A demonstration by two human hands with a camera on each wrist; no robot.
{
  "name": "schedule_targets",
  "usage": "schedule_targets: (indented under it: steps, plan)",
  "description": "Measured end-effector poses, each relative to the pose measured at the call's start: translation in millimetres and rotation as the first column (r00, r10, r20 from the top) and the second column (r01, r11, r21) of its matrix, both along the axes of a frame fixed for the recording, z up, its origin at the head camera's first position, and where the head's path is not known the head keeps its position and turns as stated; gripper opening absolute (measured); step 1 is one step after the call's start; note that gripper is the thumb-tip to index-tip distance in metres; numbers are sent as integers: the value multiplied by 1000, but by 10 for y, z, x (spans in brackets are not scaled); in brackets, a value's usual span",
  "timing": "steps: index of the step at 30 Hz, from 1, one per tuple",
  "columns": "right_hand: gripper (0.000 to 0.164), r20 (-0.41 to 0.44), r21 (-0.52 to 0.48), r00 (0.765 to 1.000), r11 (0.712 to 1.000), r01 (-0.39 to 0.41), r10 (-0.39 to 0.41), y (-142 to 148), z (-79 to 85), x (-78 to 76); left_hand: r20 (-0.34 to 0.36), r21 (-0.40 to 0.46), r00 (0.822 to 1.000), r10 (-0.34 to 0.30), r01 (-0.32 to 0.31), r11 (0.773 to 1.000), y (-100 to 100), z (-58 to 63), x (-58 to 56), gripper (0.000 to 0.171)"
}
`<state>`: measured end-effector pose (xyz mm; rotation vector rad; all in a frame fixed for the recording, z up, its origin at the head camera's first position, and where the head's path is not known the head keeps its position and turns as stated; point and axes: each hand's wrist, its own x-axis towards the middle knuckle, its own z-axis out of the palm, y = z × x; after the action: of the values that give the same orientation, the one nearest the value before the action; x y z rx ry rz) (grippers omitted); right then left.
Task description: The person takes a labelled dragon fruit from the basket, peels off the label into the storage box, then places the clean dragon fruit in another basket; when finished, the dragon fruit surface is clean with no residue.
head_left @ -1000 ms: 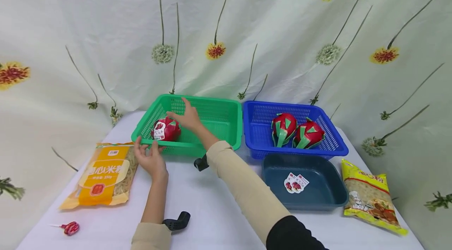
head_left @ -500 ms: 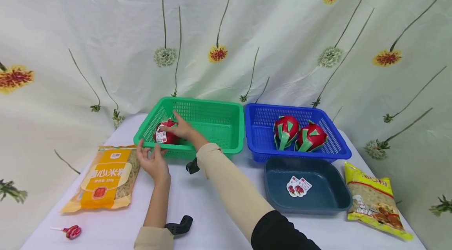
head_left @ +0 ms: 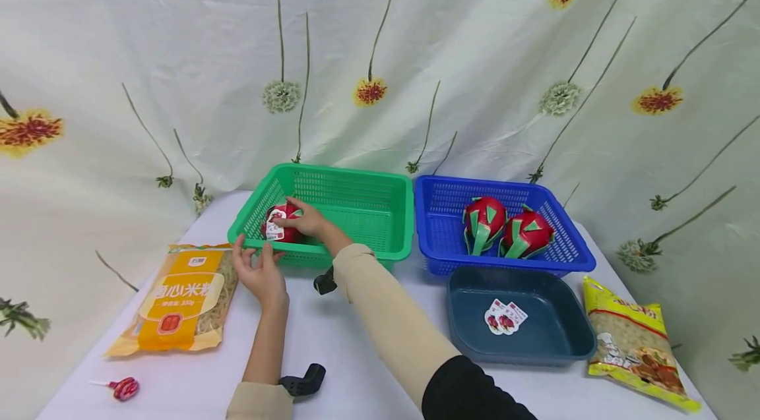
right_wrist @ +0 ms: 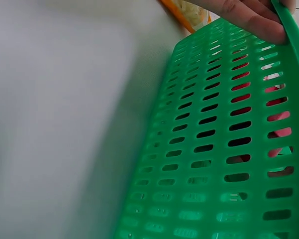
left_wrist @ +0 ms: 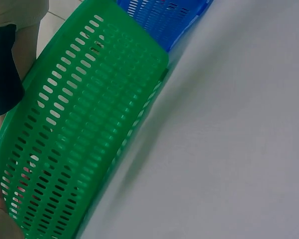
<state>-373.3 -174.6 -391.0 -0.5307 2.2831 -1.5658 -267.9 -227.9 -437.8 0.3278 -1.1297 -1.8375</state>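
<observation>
A red dragon fruit with a white label on its side sits at the left end of the green basket. In the head view my right hand grips this fruit, thumb by the label and a finger over the top. My left hand holds the basket's front rim near its left corner. The right wrist view shows the left-hand fingers curled at the rim. Through the slots of the basket wall, red patches show. The left wrist view has mostly the green basket wall.
Right of the green basket stands a blue basket with two dragon fruits. Before it is a dark tray holding paper labels. A yellow bag lies far right, an orange noodle bag and a lollipop left.
My right hand has come down and left from above the fruit onto it, its thumb reaching the label. The left hand stays at the basket rim. The view has shifted slightly.
</observation>
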Motion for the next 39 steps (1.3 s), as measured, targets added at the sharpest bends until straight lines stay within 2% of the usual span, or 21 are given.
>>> schedule_targets:
  steps: [7,14,28,32,39]
  plan:
    - [71,71,-118,997,993,14,-6,78,-3,-56,-6,-4,1000,-24,24,1000,0,-11,-25,52]
    - [64,111,-194,994,981,8,14,172,63,-101,17,-9,1000,-15,15,1000,0,19,-37,50]
    - [50,121,-118,992,992,-31,46,269,14,-112,-14,3,1000,-10,10,1000,9,0,-18,49]
    - [53,85,-100,996,994,-34,42,272,7,-88,-6,-2,1000,-6,6,1000,7,-1,-10,48]
    - [58,-29,-61,998,997,-56,54,262,-5,-36,0,2,1000,-26,26,1000,-17,5,3,50]
